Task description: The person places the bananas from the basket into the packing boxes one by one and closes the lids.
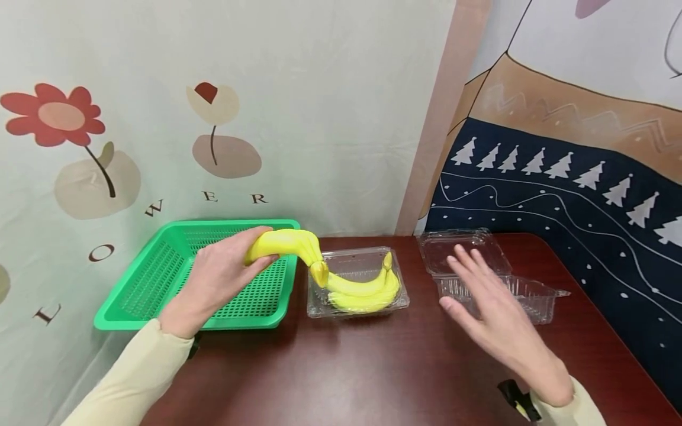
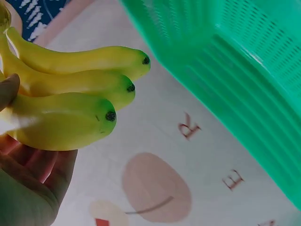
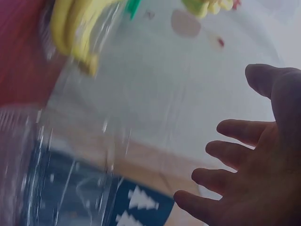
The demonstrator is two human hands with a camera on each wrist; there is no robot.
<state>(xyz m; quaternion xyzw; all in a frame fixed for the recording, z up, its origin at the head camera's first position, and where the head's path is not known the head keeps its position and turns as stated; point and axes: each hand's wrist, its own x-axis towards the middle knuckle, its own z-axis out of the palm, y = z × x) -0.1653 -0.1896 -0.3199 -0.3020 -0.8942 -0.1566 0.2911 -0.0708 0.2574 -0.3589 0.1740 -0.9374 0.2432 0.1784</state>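
My left hand (image 1: pixel 213 275) grips a bunch of yellow bananas (image 1: pixel 288 241) above the right side of a green basket (image 1: pixel 286 305). The stem end points right and down, toward a clear plastic box (image 1: pixel 315 309). Three banana tips with green ends show in the left wrist view, where thumb and fingers wrap the bunch (image 2: pixel 70 120). Another bunch of bananas (image 1: pixel 367 293) lies inside that box. Fingers spread and holding nothing, my right hand (image 1: pixel 495 319) hovers over a second clear plastic box (image 1: pixel 538 305), whose hinged lid (image 1: pixel 458 248) stands open toward the back.
Everything stands on a dark red-brown table (image 1: pixel 362 373). Behind it hangs a pale curtain (image 1: pixel 341 118) with printed flowers and letters, and a dark blue tree-patterned cloth (image 1: pixel 533 195) borders the right side. The table's right edge runs close beside the open box.
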